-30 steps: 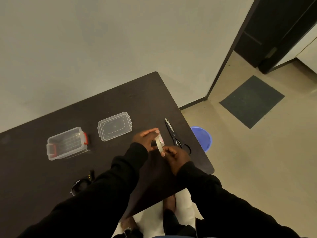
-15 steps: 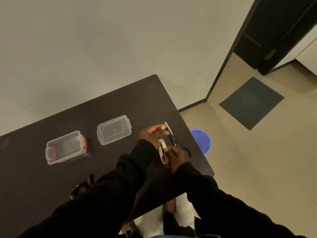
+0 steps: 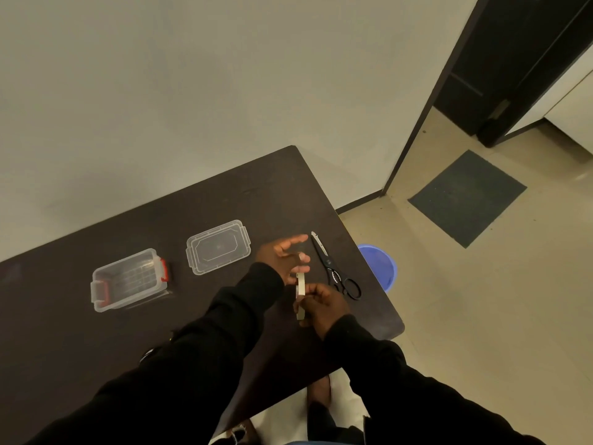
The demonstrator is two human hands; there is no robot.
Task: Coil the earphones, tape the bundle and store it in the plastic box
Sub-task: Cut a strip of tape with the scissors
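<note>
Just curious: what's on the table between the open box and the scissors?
Head view: the clear lid, then the left hand, between box and scissors.

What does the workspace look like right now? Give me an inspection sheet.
Surface: dark table, against a pale wall.
Job's things: clear plastic box with red latches, open; its lid lies flat beside it; tape roll held on edge; earphones not clearly seen.
Clutter: black scissors near the table's right edge.
Grippers: right hand grips the tape roll; left hand open, fingers spread just above it.
Cables: nothing seen clearly.
Surroundings: blue bucket on the floor beside the table, dark floor mat, dark door frame.
</note>
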